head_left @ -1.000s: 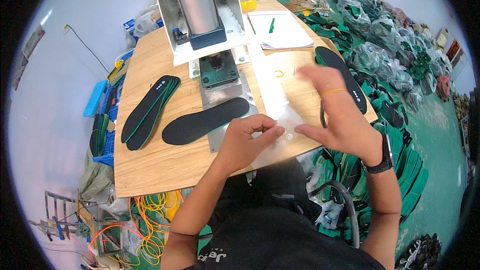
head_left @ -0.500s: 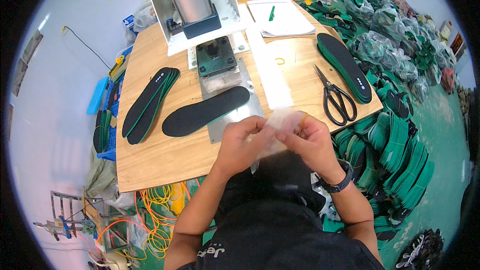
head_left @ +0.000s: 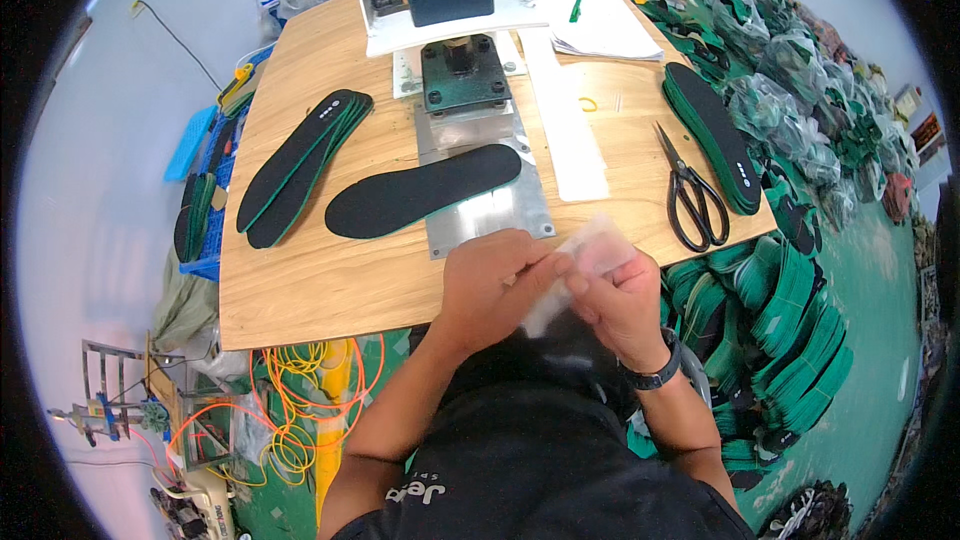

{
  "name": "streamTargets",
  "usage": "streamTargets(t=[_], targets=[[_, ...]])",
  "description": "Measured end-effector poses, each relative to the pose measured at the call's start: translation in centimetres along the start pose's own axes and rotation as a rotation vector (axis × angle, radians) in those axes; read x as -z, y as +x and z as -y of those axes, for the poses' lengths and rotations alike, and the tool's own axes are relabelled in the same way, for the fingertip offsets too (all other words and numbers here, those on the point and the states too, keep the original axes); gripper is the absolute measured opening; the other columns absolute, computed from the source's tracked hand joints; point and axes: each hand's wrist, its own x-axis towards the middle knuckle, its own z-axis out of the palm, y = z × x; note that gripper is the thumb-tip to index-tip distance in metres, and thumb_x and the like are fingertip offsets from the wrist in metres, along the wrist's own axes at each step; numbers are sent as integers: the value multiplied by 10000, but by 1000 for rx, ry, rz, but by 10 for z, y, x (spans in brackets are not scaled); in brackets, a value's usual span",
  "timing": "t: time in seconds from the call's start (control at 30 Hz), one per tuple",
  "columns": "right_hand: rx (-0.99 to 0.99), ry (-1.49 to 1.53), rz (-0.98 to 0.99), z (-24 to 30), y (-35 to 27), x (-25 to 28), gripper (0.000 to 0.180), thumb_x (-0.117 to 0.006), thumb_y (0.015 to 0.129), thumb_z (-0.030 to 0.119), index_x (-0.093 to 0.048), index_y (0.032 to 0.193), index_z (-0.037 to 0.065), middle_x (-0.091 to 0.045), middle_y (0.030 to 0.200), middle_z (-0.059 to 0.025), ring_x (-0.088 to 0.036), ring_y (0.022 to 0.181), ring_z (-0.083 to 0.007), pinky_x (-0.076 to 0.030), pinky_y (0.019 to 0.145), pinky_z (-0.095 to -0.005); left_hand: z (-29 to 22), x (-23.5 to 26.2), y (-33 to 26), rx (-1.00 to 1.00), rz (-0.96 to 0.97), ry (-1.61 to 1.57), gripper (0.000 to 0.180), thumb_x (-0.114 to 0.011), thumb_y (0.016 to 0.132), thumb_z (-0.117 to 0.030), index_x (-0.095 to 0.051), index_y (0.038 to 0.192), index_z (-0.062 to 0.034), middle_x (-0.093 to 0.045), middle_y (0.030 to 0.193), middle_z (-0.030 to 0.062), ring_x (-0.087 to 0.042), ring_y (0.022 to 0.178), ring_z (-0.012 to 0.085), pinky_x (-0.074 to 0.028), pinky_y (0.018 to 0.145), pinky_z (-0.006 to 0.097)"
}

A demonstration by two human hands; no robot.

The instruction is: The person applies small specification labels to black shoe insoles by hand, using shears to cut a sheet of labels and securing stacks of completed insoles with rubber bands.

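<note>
Between my hands is a thin, whitish, see-through sheet [head_left: 601, 243], crumpled, held above the table's near edge. My left hand [head_left: 497, 285] pinches it with thumb and fingers. On its other side my right hand [head_left: 622, 308], with a dark band at the wrist, grips it too. Just beyond my left hand lies a black insole [head_left: 424, 192] with a green edge, partly on the metal plate [head_left: 490, 215] of a press [head_left: 465, 80]. Black-handled scissors [head_left: 693, 202] rest to the right of my right hand.
Stacked insoles [head_left: 305, 165] lie at the table's left, more insoles [head_left: 712, 135] at its right edge. Behind are a white strip [head_left: 567, 130], a yellow rubber band [head_left: 588, 103] and papers [head_left: 610, 25] with a green pen. Green insole bundles [head_left: 770, 330] and orange hoses [head_left: 300, 410] lie on the floor.
The whole view has shifted, so the table and press sit further right and higher. Both hands stay on the sheet, with the fingers slightly moved along it.
</note>
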Motion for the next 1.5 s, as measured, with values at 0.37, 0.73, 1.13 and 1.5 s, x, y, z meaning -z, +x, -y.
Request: streamTargets(t=[0.37, 0.73, 1.13, 1.5], targets=[[492, -422, 2, -8, -23, 3, 276, -778, 707, 89, -558, 862, 28, -565, 727, -76, -553, 629, -187, -467, 613, -272, 14, 7, -20, 294, -465, -569, 117, -630, 877, -101, -649, 888, 14, -656, 814, 44, -596, 665, 84, -483, 595, 213], [140, -622, -111, -49, -19, -26, 141, -652, 840, 75, -621, 956, 0, -650, 851, -77, -606, 753, -142, -472, 665, -255, 21, 13, -22, 89, -299, -542, 149, -566, 899, -106, -635, 921, 25, -650, 938, 100, -600, 878, 169, -478, 756, 289], [-104, 88, -428, -24, 63, 7, 143, -573, 907, 122, -590, 892, -19, -615, 744, -67, -556, 589, -112, -458, 526, -229, 133, 112, 32, -53, 304, 562, 550, -742, 724, -309, -584, 1187, -57, -479, 1294, 143, -407, 1244, 313, -312, 1038, 406], [-542, -349, -201, -25, 116, -22, 207, -589, 884, 173, -596, 779, -5, -566, 564, -50, -547, 436, -114, -406, 370, -213, 153, 133, 43, -194, 403, 516, 548, -699, 771, -310, -548, 1241, -74, -447, 1326, 151, -382, 1269, 331, -303, 1044, 432]])
